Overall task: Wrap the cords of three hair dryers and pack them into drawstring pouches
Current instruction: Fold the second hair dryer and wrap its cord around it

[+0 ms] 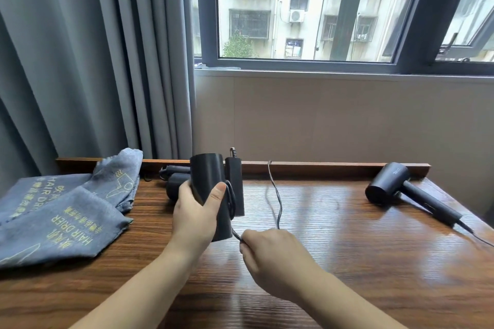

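Note:
My left hand (196, 211) grips the barrel of a black hair dryer (209, 176) held above the wooden table (334, 248), its handle pointing away from me. Its black cord (276, 195) loops around the handle and runs down to my right hand (270, 251), which pinches it just below the barrel; a loose length arcs up behind. A second black dryer (172, 185) lies behind the held one, mostly hidden. A third dryer (387, 184) lies at the right with its cord trailing off the edge. Grey drawstring pouches (61, 216) with yellow print lie at the left.
A raised wooden lip (320, 167) runs along the table's far edge against the wall under the window. Grey curtains (93, 61) hang behind the pouches at the left.

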A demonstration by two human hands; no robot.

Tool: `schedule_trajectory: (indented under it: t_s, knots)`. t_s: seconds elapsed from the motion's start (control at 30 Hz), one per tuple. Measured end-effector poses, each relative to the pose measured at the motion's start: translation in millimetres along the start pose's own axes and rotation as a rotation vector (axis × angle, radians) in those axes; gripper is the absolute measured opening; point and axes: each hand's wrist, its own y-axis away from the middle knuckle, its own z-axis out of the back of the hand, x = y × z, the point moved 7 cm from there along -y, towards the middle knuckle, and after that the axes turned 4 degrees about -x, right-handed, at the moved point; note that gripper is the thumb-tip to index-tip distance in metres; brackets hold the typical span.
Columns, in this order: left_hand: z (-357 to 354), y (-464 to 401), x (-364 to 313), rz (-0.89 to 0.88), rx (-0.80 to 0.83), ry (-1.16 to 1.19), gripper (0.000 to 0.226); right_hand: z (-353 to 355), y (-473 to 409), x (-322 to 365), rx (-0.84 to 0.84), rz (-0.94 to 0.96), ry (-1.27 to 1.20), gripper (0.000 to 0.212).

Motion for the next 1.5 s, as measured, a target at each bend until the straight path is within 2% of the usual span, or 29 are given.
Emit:
schedule_trajectory:
  t_s: [0.07,0.2,0.33,0.43,0.5,0.67,0.73,0.8,0.9,1.03,1.07,1.13,1.2,1.27,1.37,1.47,1.5]
  knots:
    - [-0.3,0.5,-7.2,-0.134,0.03,-0.119,0.051,5.7,0.1,3.6,0.025,0.041,0.045,0.026]
    - [-7.8,1.4,-9.5,-0.334,0.196,-0.481,0.065,16.0,1.2,9.6,0.098,0.118,0.113,0.026]
    - [-6.0,2.5,3.7,-0.34,0.394,-0.613,0.063,41.3,-3.0,-4.7,0.083,0.166,0.117,0.025]
    - [-2.0,10.6,6.4,-0.31,0.567,-0.593,0.049,56.5,-9.0,-26.5,0.048,0.197,0.067,0.021]
    - [-1.3,19.6,0.8,-0.297,0.661,-0.574,0.051,60.0,-11.2,-35.0,0.036,0.242,0.053,0.018]
    - [-7.4,38.9,-5.0,-0.261,0.86,-0.634,0.051,65.6,-16.5,-45.5,0.01,0.246,0.004,0.033]
    - [-4.5,39.2,-7.3,-0.173,0.913,-0.524,0.05,67.2,-17.5,-54.3,-0.019,0.191,-0.064,0.039]
    - [-0.8,39.2,-11.8,-0.056,0.976,-0.342,0.046,66.3,-17.1,-63.7,-0.038,0.096,-0.244,0.04]
    - [2.2,42.6,-13.4,0.108,1.053,-0.106,0.041,63.0,-18.5,-70.1,-0.036,-0.01,-0.559,0.027]
    - [-1.1,47.2,-9.6,0.248,1.103,0.166,0.052,44.1,-20.6,-74.2,0.04,-0.062,-0.893,0.017]
    - [-1.7,47.6,-8.1,0.279,1.101,0.226,0.059,36.7,-22.1,-76.8,0.034,-0.072,-0.911,0.022]
    - [-2.0,49.7,-8.5,0.333,1.091,0.35,0.066,21.3,-23.8,-79.0,0.003,-0.078,-0.865,0.036]
    - [-3.4,50.7,-9.9,0.389,1.068,0.468,0.063,11.0,-22.4,-75.9,-0.038,-0.061,-0.764,0.049]
    - [-4.3,47.1,-6.7,0.491,0.961,0.559,0.071,5.7,-20.8,-73.6,-0.085,-0.013,-0.609,0.056]
    - [-6.0,38.4,-10.1,0.574,0.828,0.704,0.079,-3.5,-25.4,-85.3,-0.122,-0.027,-0.414,0.042]
    - [-12.2,33.5,-23.1,0.525,0.814,0.806,0.077,-14.2,-28.8,-96.3,-0.169,-0.041,-0.293,0.017]
    - [-13.8,30.6,-25.8,0.509,0.777,0.83,0.073,-17.5,-27.8,-94.5,-0.179,-0.018,-0.251,0.015]
